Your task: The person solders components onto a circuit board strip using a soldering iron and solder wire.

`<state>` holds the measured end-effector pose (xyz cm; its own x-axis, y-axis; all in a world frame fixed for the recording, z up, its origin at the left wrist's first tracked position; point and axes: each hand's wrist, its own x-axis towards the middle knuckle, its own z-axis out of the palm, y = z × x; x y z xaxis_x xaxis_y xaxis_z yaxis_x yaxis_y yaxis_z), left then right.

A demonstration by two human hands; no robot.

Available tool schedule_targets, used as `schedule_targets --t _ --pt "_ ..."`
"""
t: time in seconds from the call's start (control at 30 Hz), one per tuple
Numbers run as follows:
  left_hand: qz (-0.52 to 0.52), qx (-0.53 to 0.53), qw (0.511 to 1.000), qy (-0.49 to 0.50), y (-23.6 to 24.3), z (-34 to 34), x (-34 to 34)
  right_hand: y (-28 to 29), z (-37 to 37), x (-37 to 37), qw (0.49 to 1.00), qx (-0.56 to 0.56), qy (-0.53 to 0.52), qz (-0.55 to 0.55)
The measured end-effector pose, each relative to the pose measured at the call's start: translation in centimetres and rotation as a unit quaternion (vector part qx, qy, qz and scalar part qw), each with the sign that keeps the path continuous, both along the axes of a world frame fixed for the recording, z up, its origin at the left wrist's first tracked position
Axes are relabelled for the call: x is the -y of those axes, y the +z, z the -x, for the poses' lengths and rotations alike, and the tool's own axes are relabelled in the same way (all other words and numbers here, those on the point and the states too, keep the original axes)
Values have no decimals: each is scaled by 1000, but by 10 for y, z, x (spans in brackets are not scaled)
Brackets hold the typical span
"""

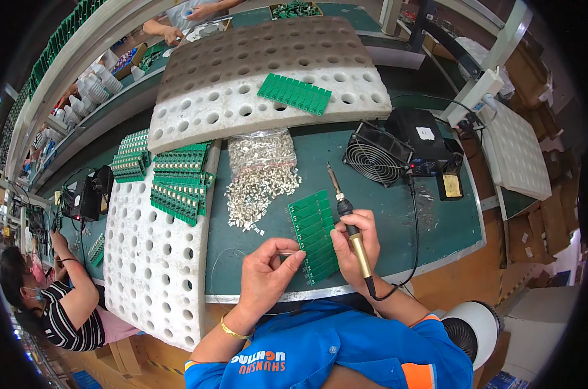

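My right hand (365, 240) is closed round a soldering iron (344, 206), its tip pointing up and away over the bench. A green circuit board panel (314, 227), divided into several strips, lies between my hands, and the fingers of my right hand reach its right edge. At its left edge my left hand (268, 275) is pinched on a thin wire, which looks like solder wire (214, 262) and loops down to the left. Beyond the panel, small metal parts (248, 201) spill from a clear plastic bag (261, 152).
A white foam board (154, 259) with holes carries stacked green panels (180, 175). Another foam block (196, 120) holds one panel (294, 94). A fan (375, 155), a black soldering station (423, 139) and its cord stand right. Co-workers sit left and opposite.
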<state>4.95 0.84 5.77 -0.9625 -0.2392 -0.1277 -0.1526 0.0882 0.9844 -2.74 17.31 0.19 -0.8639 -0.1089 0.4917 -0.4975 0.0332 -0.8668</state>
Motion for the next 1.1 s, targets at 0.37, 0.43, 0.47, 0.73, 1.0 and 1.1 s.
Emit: schedule_targets --t 0.37,0.43,0.47,0.73,1.0,1.1 --pt "-10 13 1000 -6 0 7 2 5 2 3 1000 2 2 3" --pt "-35 19 999 -6 -7 7 4 7 1 2 1000 -14 -1 -9" --pt "-78 22 997 -6 -13 7 5 8 1 2 999 -29 -5 -24" --pt "-205 51 976 45 11 24 32 11 3 -15 997 -74 -23 1" --pt "-243 7 961 133 34 77 64 10 7 -33 997 -73 -8 -8" --pt "-254 1 954 158 32 92 86 3 5 -33 997 -74 -4 4"
